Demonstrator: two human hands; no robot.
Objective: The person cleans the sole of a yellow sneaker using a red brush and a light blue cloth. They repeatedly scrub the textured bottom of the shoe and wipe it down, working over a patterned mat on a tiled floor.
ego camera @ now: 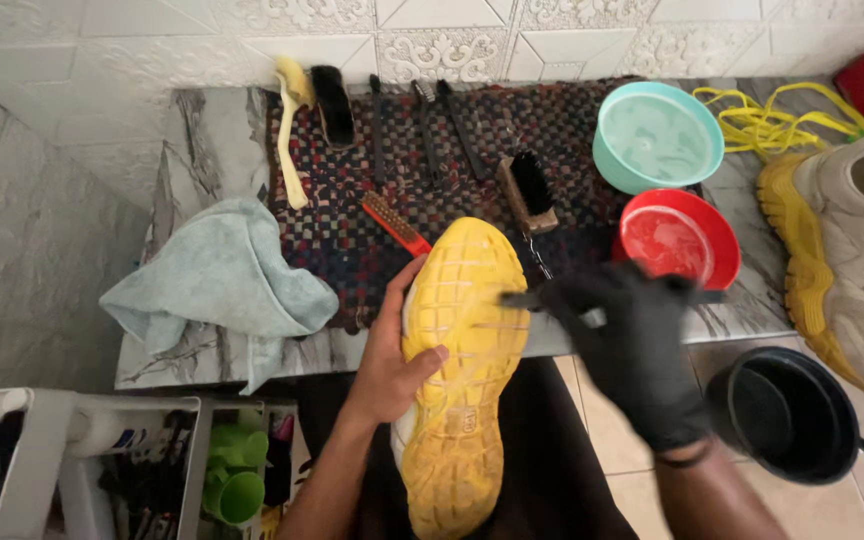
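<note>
I see the table (177,130) carrying a woven mat (372,210) across its middle, with a second shoe (852,260) lying at its right edge. A light blue cloth (217,275) is bunched at the front left corner. A teal bowl (657,135) sits at the back right; a red bowl (680,238) stands just in front of it, close to my right hand (642,350). Brushes (530,190) line the mat's back edge. The yellow-soled shoe (462,370) overhangs the front edge, sole up. My left hand (392,355) is closed on its side. My gloved right hand is curled around a thin dark tool (522,298) touching the sole. A black pot (787,410) sits on the floor, right.
</note>
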